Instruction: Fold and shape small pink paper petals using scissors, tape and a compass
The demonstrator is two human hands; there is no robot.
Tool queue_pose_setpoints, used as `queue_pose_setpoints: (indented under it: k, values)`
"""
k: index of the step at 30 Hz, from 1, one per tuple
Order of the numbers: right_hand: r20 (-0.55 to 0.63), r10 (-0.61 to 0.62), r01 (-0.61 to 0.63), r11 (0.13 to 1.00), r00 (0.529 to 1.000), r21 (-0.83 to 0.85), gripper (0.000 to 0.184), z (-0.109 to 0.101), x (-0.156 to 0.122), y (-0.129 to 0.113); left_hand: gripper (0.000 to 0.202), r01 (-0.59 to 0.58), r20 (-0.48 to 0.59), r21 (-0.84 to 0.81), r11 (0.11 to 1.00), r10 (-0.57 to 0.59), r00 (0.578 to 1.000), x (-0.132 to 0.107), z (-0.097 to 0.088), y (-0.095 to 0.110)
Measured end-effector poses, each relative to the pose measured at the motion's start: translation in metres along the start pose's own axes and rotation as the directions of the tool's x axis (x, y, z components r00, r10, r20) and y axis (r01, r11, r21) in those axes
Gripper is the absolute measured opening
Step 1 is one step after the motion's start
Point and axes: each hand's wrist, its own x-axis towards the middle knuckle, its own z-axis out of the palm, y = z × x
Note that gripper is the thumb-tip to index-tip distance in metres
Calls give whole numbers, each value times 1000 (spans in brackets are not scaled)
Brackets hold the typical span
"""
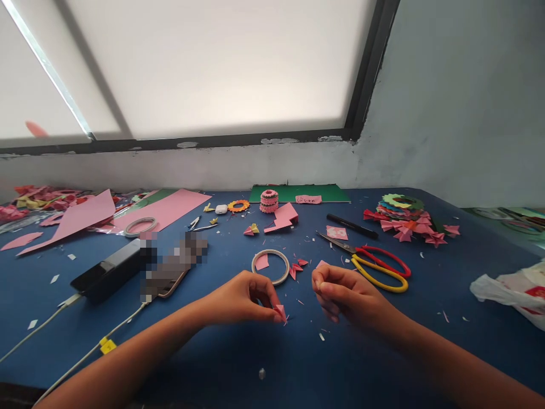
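Note:
My left hand (244, 298) pinches a small folded pink paper piece (280, 311) between thumb and fingertips, just above the blue tabletop. To its right, my right hand (349, 295) is closed in a pinch; whatever its fingertips hold, if anything, is too small to make out. A roll of tape (286, 277) lies flat behind my left hand. Between the hands and a little farther back are small folded pink paper pieces (294, 270). Scissors (361, 262) with red and yellow handles rest partly spread behind my right hand.
Farther back stand a stack of pink scalloped rings (269, 201) and a green board (336, 193). A black pen (352, 225) and a pile of paper flowers (404, 218) lie to the right. Leftward are a black power bank (108, 270), a cabled phone (172, 278) and pink paper sheets (166, 210).

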Motion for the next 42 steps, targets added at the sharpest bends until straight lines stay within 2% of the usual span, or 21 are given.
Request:
queue_pose_setpoints:
  k: [2, 4, 6, 8, 10, 13, 23, 28, 31, 34, 38, 42]
  values:
    - [-6, -76, 74, 988, 997, -134, 18, 4, -5, -5, 20, 26, 11, -224, 974, -24, 1000, -2, 6, 9]
    - [-12, -227, 210, 918, 974, -335, 13, 10, -10, -11, 20, 22, -15, -368, 930, -30, 999, -4, 12, 19]
    - [37, -418, 378, 777, 908, -503, 8, 18, -15, -16, 18, -5, -35, -425, 905, -11, 999, -5, 18, 29]
    - [120, -555, 508, 626, 823, -592, 10, 24, -18, -19, 14, -33, -41, -468, 883, 16, 999, -5, 24, 37]
    - [159, -628, 564, 521, 762, -640, 11, 28, -19, -19, 12, -52, -60, -531, 845, 24, 998, -6, 30, 42]
    - [127, -681, 557, 461, 722, -691, 9, 29, -18, -17, 9, -83, -111, -604, 792, 19, 994, -6, 37, 45]
    - [3, -653, 474, 547, 757, -690, 15, 32, -14, -13, 5, -290, -317, -640, 711, 99, 943, -1, 48, 35]
    - [-85, -594, 421, 656, 800, -626, 12, 33, -13, -10, 7, -347, -362, -611, 712, 138, 922, 0, 51, 32]
    - [-98, -583, 415, 676, 806, -610, 11, 34, -13, -9, 10, -370, -383, -595, 714, 153, 911, 1, 53, 32]
    - [-54, -623, 439, 608, 780, -661, 11, 33, -13, -9, 13, -367, -385, -598, 713, 147, 911, 1, 55, 32]
    - [59, -689, 481, 439, 723, -759, 13, 32, -15, -11, 15, -339, -397, -604, 722, 96, 913, 0, 56, 34]
    - [107, -690, 466, 359, 716, -808, 12, 32, -14, -12, 14, -339, -427, -583, 738, 77, 901, 0, 56, 36]
